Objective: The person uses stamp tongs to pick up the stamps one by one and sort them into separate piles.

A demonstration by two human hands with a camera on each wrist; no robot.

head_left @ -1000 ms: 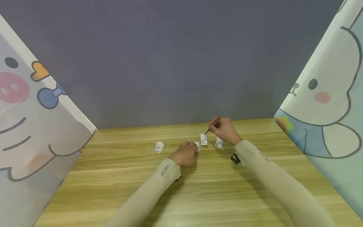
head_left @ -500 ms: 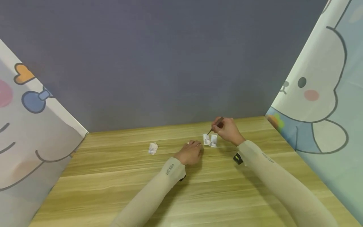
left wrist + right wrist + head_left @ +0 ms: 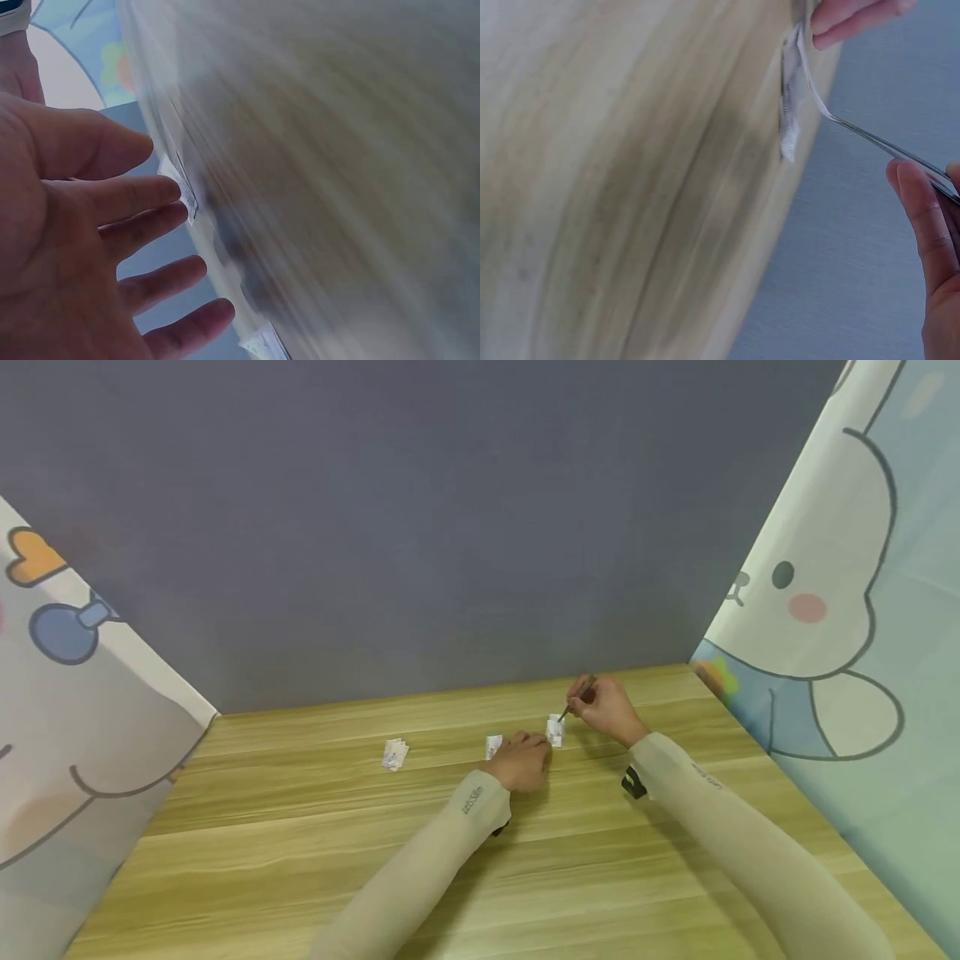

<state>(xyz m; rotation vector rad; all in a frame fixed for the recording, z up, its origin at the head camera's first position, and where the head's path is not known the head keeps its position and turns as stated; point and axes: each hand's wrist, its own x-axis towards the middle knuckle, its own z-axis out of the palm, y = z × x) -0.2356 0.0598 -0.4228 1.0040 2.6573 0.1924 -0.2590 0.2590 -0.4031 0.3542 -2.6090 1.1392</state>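
Observation:
My right hand pinches a pair of tweezers. In the right wrist view, the tweezer tips grip the edge of a thin white printed slip, partly raised over another slip on the table. From above, the two overlap as a small stack. My left hand is just left of this stack, fingers spread and almost straight in the left wrist view. Its fingertips are by the slips; whether they touch is unclear. Beside it on the left lies another slip, partly covered by the hand.
A fanned pile of similar white slips lies farther left on the wood-grain table. A dark grey panel stands along the back edge. Cartoon-printed panels flank both sides.
The slip at the tweezers has moved right, from beside the other slip to on top of it. My left hand has shifted right, uncovering part of a slip. The head view has turned slightly.

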